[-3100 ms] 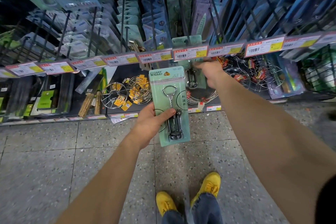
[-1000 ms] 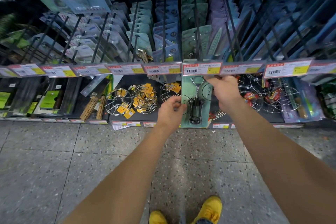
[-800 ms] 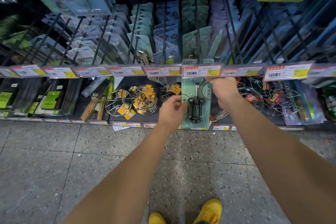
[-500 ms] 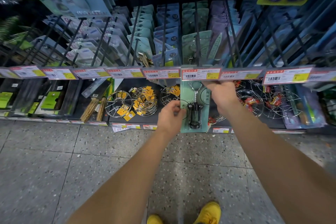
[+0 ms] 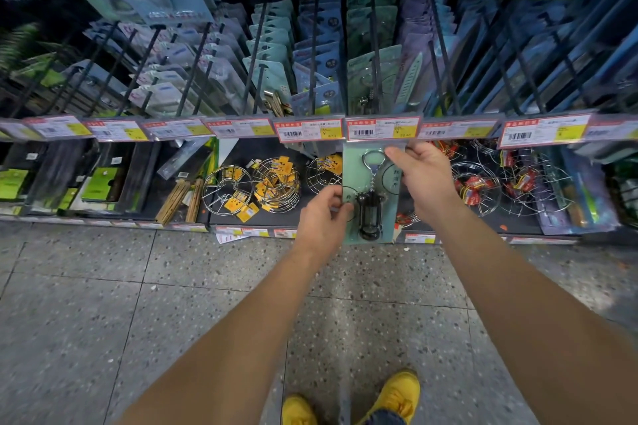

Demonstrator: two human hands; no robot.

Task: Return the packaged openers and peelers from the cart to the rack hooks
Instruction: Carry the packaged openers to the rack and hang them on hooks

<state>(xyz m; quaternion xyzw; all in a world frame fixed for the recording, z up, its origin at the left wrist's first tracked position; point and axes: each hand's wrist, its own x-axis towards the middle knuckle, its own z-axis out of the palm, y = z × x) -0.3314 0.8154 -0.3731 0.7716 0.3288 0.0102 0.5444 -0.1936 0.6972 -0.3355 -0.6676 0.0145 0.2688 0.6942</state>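
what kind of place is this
Most likely a shop's kitchenware aisle: a row of barcoded price tags, carded packages hanging on rack hooks, and the left hand and right hand holding a packaged opener.

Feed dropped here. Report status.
Left hand pinches corkscrew pack edge, right hand holds its top. Pack top meets price tag; hook hidden.

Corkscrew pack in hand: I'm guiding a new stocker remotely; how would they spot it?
Follow the long price-tag rail to its centre tag. Below, the left hand and right hand hold a pale green card. Unlike the wire trivets beside it, it carries a black corkscrew.
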